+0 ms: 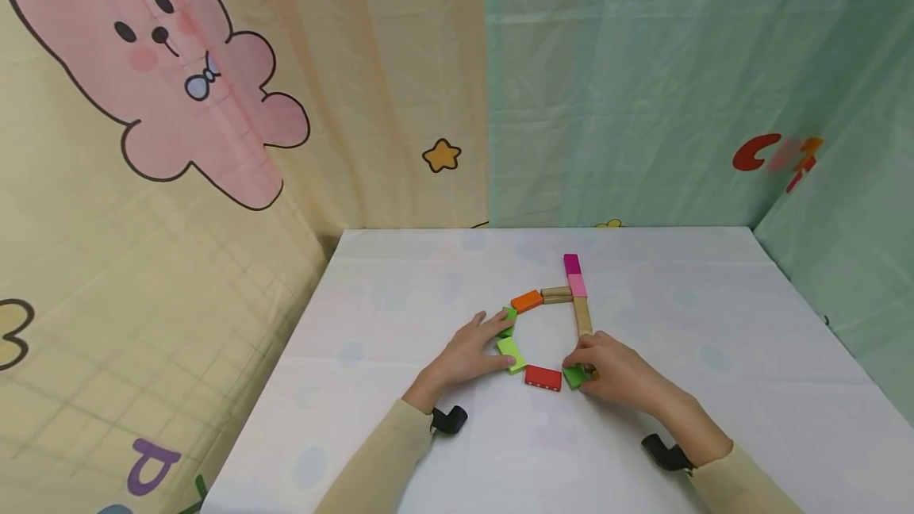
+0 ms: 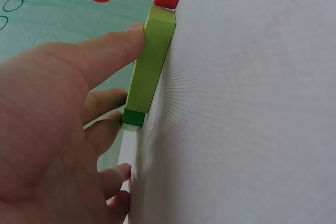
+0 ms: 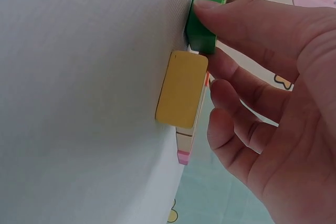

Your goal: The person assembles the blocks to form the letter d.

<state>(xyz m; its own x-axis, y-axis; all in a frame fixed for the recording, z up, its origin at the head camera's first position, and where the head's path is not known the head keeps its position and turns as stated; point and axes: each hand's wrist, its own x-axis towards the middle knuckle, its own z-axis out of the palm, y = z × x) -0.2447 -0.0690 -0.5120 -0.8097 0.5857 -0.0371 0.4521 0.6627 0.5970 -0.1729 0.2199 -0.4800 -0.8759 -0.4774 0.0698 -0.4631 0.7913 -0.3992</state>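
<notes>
My left hand lies along the ring's left side, fingers extended. Its thumb touches a light green block, and a fingertip rests at a green block just behind. My right hand pinches a dark green block between thumb and index finger at the ring's front right. Right beside that block stands a yellow block, mostly hidden by the hand in the head view. Between the two hands lies a red block with white dots on its front face.
Closing the ring at the back are an orange block and a wood-coloured block. Another wooden piece forms the right side, with pink and magenta blocks extending backward. A white cloth covers the table; printed curtains hang behind.
</notes>
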